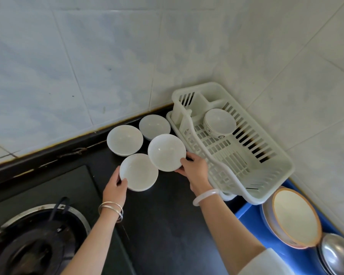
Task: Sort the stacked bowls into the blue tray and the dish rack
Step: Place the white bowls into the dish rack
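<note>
Both hands are busy at once. The left hand [115, 188] pinches the near rim of the near bowl [138, 171], thumb inside and fingers tucked beneath. The right hand [195, 168] grips the raised bowl [166, 152] the same way by its right edge, tilted a little and seemingly clear of the dark surface [163, 225]. Two more bowls [125, 140] sit at the far side by the wall. The dish rack [270, 192] stands just right of the right hand, with one patterned bowl [219, 123] lying tilted at its far end. The blue tray [244, 212] shows from under the rack's near corner and carries a stack of plates [294, 217]. I'd judge the sorting barely begun. To do this step well, the right hand should lift its bowl up over the rack's low front rail rather than drag it across, then set it down nearer than the patterned one. A rim pinch on glazed china is slippery, so a steady wrist matters. Whether the near bowl has another nested under it I cannot tell, so it is best lifted slowly.
</note>
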Action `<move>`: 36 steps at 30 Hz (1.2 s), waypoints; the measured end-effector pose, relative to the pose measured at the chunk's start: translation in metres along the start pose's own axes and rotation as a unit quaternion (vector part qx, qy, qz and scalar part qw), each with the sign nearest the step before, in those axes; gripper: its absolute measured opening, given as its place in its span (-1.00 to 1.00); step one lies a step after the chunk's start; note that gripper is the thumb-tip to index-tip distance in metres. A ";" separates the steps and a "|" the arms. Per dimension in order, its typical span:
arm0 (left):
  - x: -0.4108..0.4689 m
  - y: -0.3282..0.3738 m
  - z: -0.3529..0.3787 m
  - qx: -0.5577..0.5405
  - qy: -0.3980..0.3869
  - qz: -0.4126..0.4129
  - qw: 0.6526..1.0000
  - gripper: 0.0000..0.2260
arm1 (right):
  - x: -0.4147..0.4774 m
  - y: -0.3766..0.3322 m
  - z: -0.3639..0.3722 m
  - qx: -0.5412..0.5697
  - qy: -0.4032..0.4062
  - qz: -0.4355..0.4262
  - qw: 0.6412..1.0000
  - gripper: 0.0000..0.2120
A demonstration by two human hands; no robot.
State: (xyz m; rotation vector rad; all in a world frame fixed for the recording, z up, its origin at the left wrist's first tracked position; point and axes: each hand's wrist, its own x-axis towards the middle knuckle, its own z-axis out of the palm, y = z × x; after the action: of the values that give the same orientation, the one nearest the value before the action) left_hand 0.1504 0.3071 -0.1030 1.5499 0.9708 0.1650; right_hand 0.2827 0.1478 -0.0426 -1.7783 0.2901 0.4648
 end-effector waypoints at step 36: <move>-0.009 0.036 0.010 -0.196 0.016 -0.156 0.968 -0.73 | -0.020 0.005 0.026 -0.144 -0.153 0.057 0.976 -0.64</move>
State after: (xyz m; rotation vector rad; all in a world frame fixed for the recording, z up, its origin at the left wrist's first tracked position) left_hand 0.1675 0.2969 -0.0699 1.0223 1.1198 0.1488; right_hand 0.2585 0.1704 -0.0432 -1.9415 0.1105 0.8905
